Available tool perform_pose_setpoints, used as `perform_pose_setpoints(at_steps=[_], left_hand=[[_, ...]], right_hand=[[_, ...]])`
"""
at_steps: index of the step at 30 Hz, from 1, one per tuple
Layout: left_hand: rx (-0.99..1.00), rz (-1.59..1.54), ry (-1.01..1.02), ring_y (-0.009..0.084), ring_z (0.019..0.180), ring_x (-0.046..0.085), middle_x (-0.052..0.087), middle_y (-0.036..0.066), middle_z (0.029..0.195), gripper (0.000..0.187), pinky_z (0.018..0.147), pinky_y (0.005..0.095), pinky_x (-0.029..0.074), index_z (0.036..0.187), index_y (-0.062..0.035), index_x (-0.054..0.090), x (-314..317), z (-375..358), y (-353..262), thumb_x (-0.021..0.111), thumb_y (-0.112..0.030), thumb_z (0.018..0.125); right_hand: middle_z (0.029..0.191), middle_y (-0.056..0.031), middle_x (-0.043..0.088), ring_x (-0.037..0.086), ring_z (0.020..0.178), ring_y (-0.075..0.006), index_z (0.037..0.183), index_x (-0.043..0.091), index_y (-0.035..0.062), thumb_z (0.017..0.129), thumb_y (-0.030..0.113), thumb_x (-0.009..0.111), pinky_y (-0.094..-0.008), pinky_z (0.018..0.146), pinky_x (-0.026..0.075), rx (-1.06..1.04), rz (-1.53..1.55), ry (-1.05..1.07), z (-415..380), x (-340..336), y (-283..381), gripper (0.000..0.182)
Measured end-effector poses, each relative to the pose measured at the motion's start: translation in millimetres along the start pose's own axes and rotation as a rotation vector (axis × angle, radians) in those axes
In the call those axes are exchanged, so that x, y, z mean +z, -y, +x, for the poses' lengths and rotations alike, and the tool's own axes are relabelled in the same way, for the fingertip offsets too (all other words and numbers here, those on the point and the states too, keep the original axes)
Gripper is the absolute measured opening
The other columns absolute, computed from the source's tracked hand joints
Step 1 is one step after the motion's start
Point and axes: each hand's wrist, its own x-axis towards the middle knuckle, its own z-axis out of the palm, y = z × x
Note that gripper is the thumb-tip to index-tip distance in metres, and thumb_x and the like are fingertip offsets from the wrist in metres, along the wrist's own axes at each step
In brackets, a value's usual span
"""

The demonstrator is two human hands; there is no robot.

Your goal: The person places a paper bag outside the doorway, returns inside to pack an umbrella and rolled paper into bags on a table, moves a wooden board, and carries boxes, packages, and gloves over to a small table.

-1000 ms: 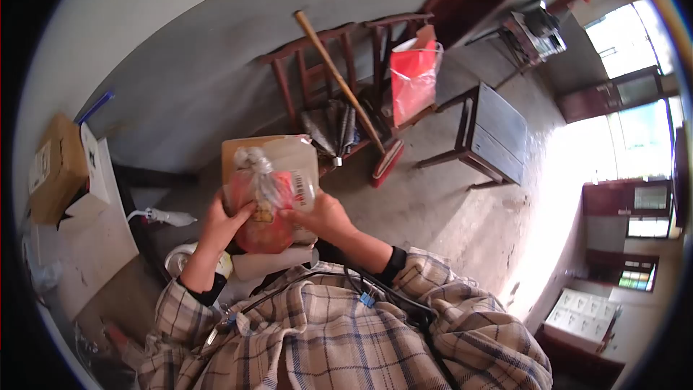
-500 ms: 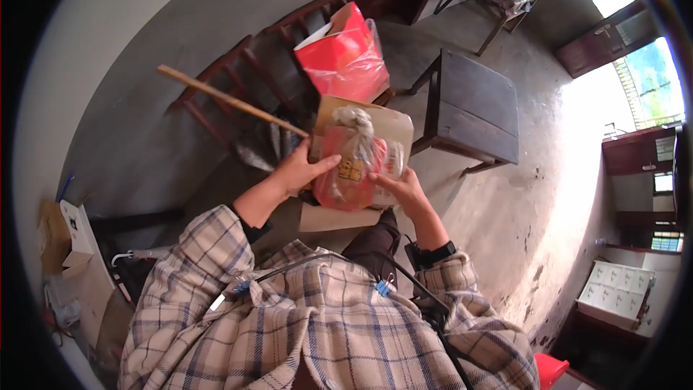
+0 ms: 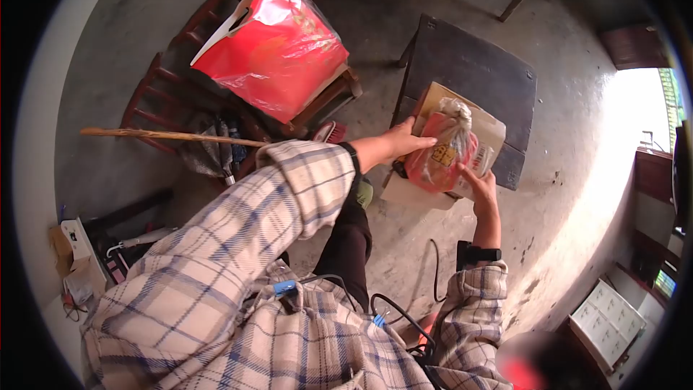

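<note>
Both hands carry an open cardboard box (image 3: 490, 130) over the near edge of a dark wooden table (image 3: 469, 58). A knotted clear plastic bag (image 3: 456, 121) with red and yellow-printed contents sits in it, together with a clear-wrapped item (image 3: 485, 158) at its right. My left hand (image 3: 404, 140) is closed on the box's left side, thumb reaching over the bag. On the right side, my right hand (image 3: 479, 180) grips the box, its fingers partly hidden. One cardboard flap (image 3: 419, 195) hangs toward me.
A large red box (image 3: 281, 50) in clear plastic stands on a wooden chair at the left. A wooden stick (image 3: 173, 134) crosses another chair near a folded umbrella (image 3: 209, 148). A person with a blurred head (image 3: 538, 361) is at lower right, and a white-fronted cabinet (image 3: 608, 323) stands at far right.
Both hands have carried the cardboard box rightward, from in front of the chairs to the dark table's edge. My view has shifted, and a person's head now shows at lower right.
</note>
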Motion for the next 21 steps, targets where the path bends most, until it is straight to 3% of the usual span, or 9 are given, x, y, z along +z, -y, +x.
perform_pose_setpoints(at_steps=[5,7,10,11,16,18,19,20,21], left_hand=[[0.018,0.437,-0.13,0.0315,0.132,0.029,0.031,0.025,0.14,0.101,0.107,0.0351,0.026,0.141,0.0013,0.016,10,43,8,0.065,-0.054,0.072],[0.085,0.389,-0.187,0.0322,0.131,0.031,0.031,0.026,0.139,0.096,0.107,0.037,0.027,0.141,0.0002,0.017,0,31,24,0.065,-0.049,0.075],[0.03,0.15,-0.223,0.0297,0.119,0.046,0.038,0.025,0.134,0.079,0.097,0.0371,0.04,0.137,0.0013,0.025,-33,-6,67,0.066,-0.034,0.08],[-0.053,0.083,-0.213,0.0286,0.113,0.052,0.044,0.025,0.13,0.072,0.092,0.0363,0.044,0.134,0.0021,0.029,-46,-26,88,0.066,-0.03,0.081],[-0.209,0.21,-0.383,0.0263,0.093,0.062,0.062,0.019,0.102,0.059,0.082,0.035,0.049,0.12,0.0028,0.046,-123,-188,182,0.065,-0.033,0.077],[-0.301,0.232,-0.474,0.025,0.09,0.062,0.064,0.017,0.099,0.055,0.08,0.0353,0.049,0.119,0.0028,0.046,-142,-254,209,0.064,-0.03,0.079],[-0.355,0.204,-0.521,0.0242,0.09,0.062,0.064,0.016,0.099,0.054,0.08,0.0356,0.049,0.12,0.0026,0.044,-150,-291,227,0.064,-0.029,0.081],[-0.366,0.12,-0.604,0.0247,0.09,0.062,0.063,0.017,0.099,0.053,0.079,0.0353,0.049,0.12,0.0024,0.044,-153,-329,245,0.063,-0.029,0.081],[-0.371,0.076,-0.673,0.026,0.092,0.061,0.062,0.018,0.1,0.055,0.08,0.0355,0.048,0.121,0.0025,0.043,-155,-364,274,0.062,-0.03,0.082]], right_hand=[[0.1,-0.0056,0.063,0.06,0.088,-0.0144,0.116,0.054,0.0024,0.072,0.023,0.077,-0.0295,0.08,0.047,-0.164,0.029,-0.148,55,-11,-33,0.054],[0.106,-0.0058,0.061,0.058,0.095,-0.0153,0.12,0.051,0.003,0.073,0.024,0.077,-0.0303,0.084,0.045,0.006,0.054,-0.147,66,-17,-40,0.058],[0.115,-0.0088,0.056,0.056,0.099,-0.0159,0.123,0.046,0.002,0.074,0.027,0.076,-0.0293,0.084,0.045,-0.075,0.075,-0.107,66,-22,-49,0.062],[0.118,-0.0096,0.054,0.055,0.102,-0.0168,0.124,0.044,0.0015,0.075,0.028,0.075,-0.0289,0.086,0.044,-0.141,0.106,-0.119,63,-23,-52,0.063],[0.137,-0.0037,0.038,0.032,0.127,-0.028,0.134,0.035,0.0124,0.067,0.066,0.066,-0.052,0.093,0.032,0.191,0.143,-0.485,33,-42,-63,0.091],[0.145,-0.0034,0.03,0.021,0.135,-0.029,0.142,0.026,0.0161,0.073,0.061,0.062,-0.0484,0.101,0.026,0.165,0.106,-0.344,8,-64,-75,0.089],[0.146,-0.0029,0.027,0.02,0.135,-0.0277,0.141,0.029,0.0169,0.077,0.059,0.058,-0.0453,0.105,0.021,0.02,0.084,-0.242,-11,-79,-97,0.082],[0.147,-0.0032,0.024,0.017,0.136,-0.0256,0.142,0.026,0.0176,0.083,0.053,0.054,-0.0453,0.109,0.015,0.025,0.032,-0.115,-55,-39,-48,0.075],[0.147,-0.0078,0.023,0.027,0.13,-0.0265,0.141,0.03,0.0212,0.086,0.056,0.042,-0.0439,0.108,0.02,-0.008,-0.11,-0.178,-73,-19,-41,0.066]])
